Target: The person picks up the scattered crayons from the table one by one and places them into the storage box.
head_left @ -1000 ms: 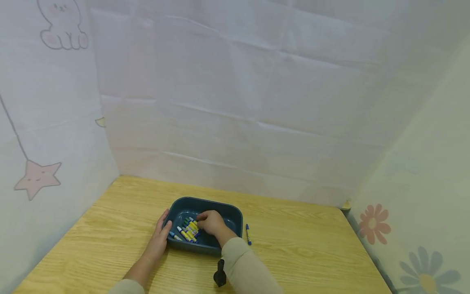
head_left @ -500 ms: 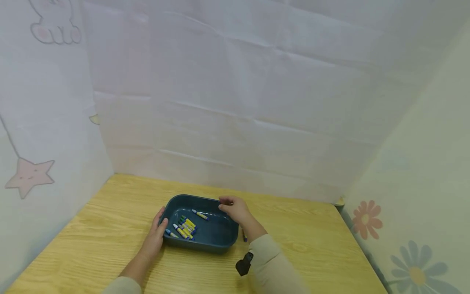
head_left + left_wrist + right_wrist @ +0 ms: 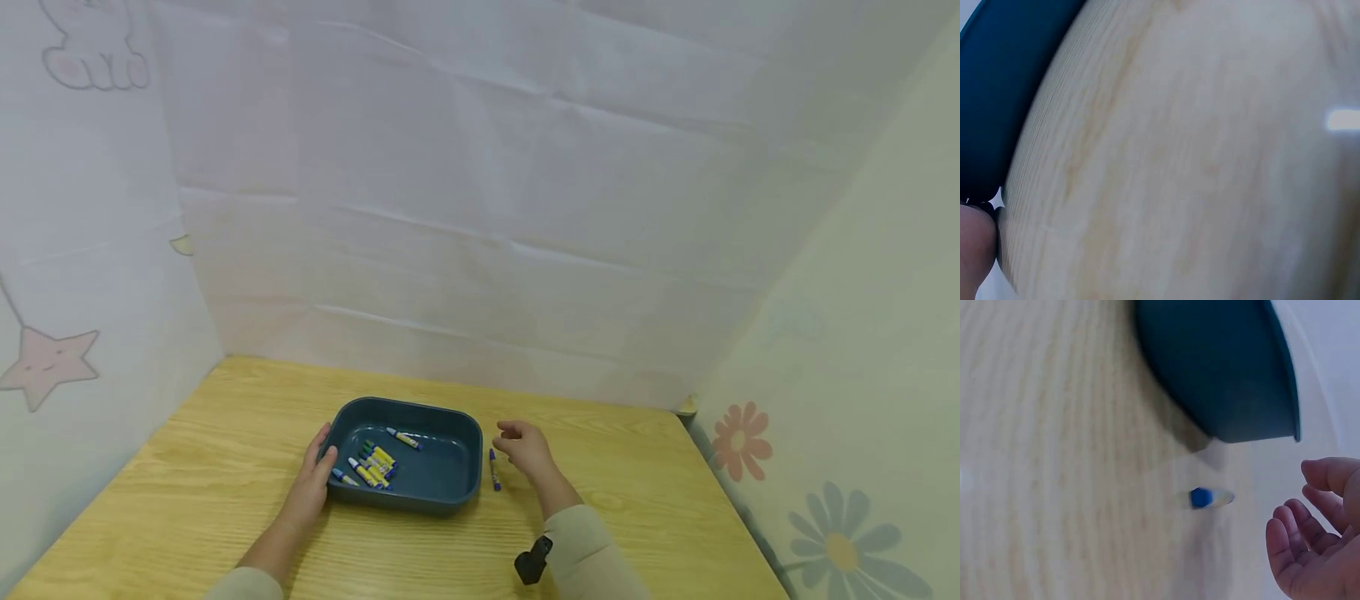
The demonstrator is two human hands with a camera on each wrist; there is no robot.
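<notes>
Since the earlier frame, the right hand (image 3: pixel 525 447) has left the tray (image 3: pixel 457 483) and now floats just right of it, over the bench (image 3: pixel 637 508). Its fingers are loosely curled and hold nothing. One blue crayon (image 3: pixel 493 469) lies on the bench between the tray's right wall and this hand, near both but touching neither; in the right wrist view the crayon (image 3: pixel 1205 497) is seen end-on beside the tray's corner. The left hand (image 3: pixel 311 487) has not moved: it rests with straight fingers against the tray's left wall, thumb on the rim. Inside the tray, a bunch of yellow and blue crayons (image 3: pixel 369 467) lies near the left wall, and a single one (image 3: pixel 404 438) lies apart, closer to the far wall.
</notes>
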